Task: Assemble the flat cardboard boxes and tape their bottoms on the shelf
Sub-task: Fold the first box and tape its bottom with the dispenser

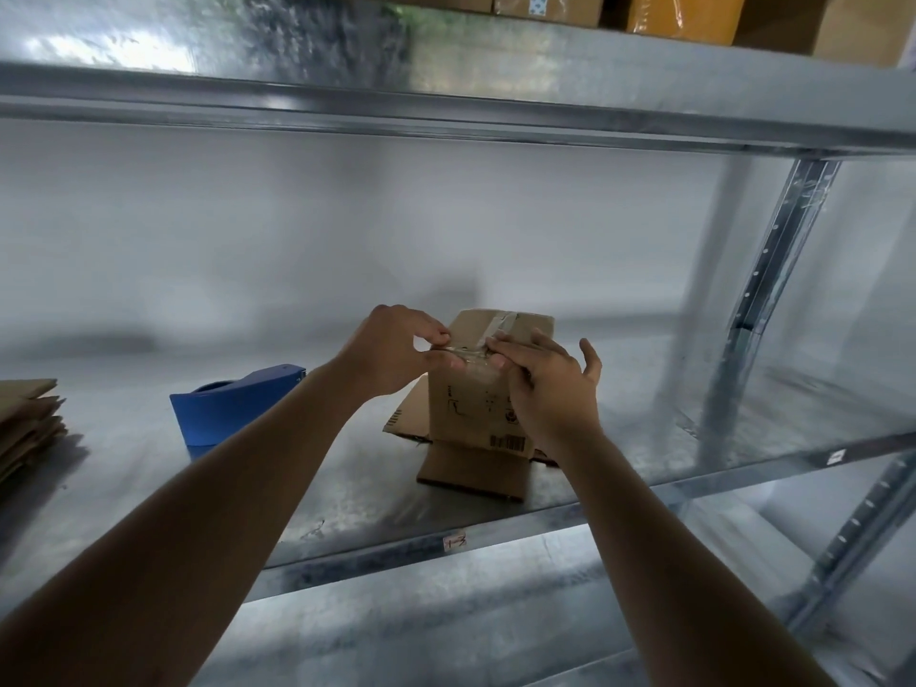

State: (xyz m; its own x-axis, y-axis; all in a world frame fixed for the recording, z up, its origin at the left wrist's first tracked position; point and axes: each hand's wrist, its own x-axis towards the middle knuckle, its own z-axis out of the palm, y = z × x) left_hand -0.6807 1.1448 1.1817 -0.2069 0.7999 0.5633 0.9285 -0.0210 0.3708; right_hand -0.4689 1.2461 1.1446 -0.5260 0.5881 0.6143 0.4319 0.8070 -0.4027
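You are working at the metal shelf (347, 508), where the cardboard box (478, 404) is standing bottom-up near the front edge, right of middle. The tape strip (500, 327) is running front to back across its top seam. Your right hand (555, 389) is pressing it flat; your left hand (396, 349) is pinching its near end, both equally close.

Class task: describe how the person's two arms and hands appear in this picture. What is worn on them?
Both forearms are bare up to the picture's edge, with no sleeves in view. The left hand and right hand wear no gloves. No watch, ring or bracelet shows on either wrist or on the fingers that can be seen.
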